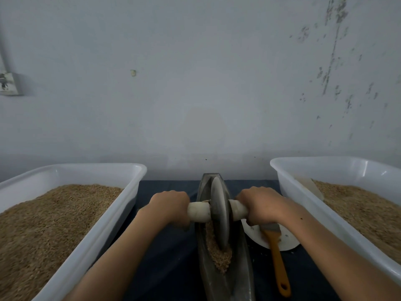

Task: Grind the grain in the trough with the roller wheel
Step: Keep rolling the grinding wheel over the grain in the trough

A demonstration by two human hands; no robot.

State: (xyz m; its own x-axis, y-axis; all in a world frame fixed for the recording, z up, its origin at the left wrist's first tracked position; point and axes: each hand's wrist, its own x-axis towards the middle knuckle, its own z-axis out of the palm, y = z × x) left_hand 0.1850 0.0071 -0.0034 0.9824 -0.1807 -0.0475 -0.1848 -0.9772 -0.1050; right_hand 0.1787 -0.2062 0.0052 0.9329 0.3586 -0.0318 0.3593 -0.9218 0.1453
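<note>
A dark metal boat-shaped trough [240, 270] lies lengthwise on the dark blue tabletop in front of me. A grey roller wheel [219, 211] stands upright in its groove, with a pale wooden axle handle [198, 211] sticking out on both sides. My left hand [171, 207] grips the left end of the handle and my right hand [259, 206] grips the right end. Crushed brown grain [218, 253] lies in the groove, piled at the near side of the wheel.
A white tub [95, 246] full of grain stands to the left, and a second white tub [314, 205] of grain to the right. Right of the trough, a white plate [288, 240] carries a brush with an orange handle [278, 263]. A grey wall rises close behind.
</note>
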